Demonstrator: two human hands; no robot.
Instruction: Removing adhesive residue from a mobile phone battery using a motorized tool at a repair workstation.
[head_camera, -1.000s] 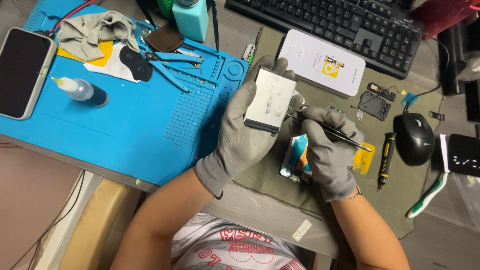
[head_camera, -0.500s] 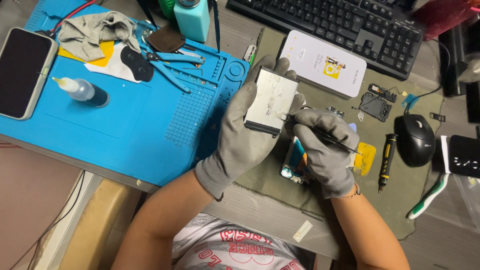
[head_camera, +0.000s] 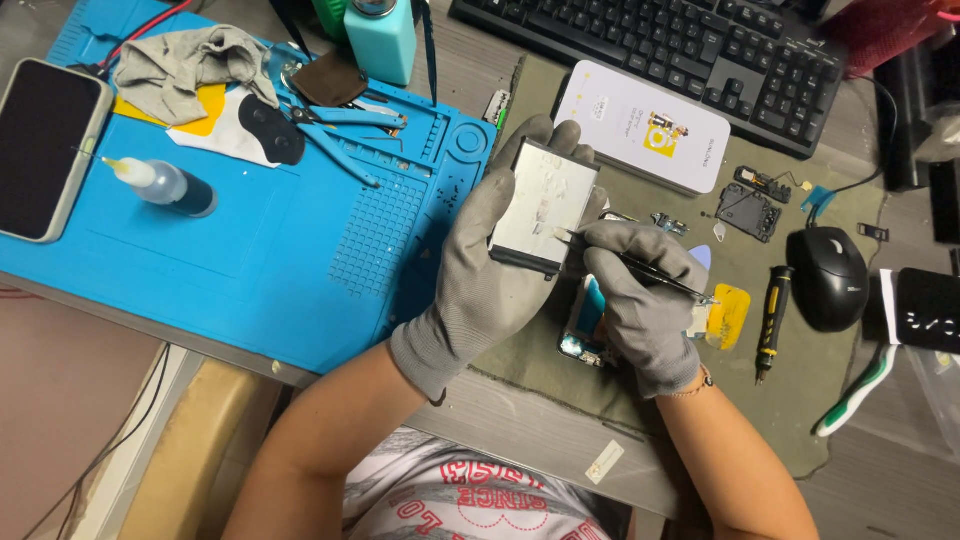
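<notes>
My left hand (head_camera: 478, 272), in a grey glove, holds a flat silver rectangular battery-like part (head_camera: 542, 206) up off the table. Gloved too, my right hand (head_camera: 640, 300) grips dark tweezers (head_camera: 640, 268), whose tip touches the right edge of the silver part. Under my right hand lies an opened phone body (head_camera: 583, 322) with blue showing inside, on a green-grey cloth mat (head_camera: 800, 400).
A blue silicone work mat (head_camera: 250, 280) at left carries a phone (head_camera: 45, 150), small dropper bottle (head_camera: 160, 183), grey rag (head_camera: 185, 65) and blue pliers (head_camera: 340, 125). At right: white box (head_camera: 640, 125), keyboard (head_camera: 680, 50), black mouse (head_camera: 828, 278), screwdriver (head_camera: 767, 322), yellow pick (head_camera: 728, 312), small phone parts (head_camera: 748, 210).
The tweezers' tip has moved left along the silver part's edge. My left hand has kept the part in nearly the same place.
</notes>
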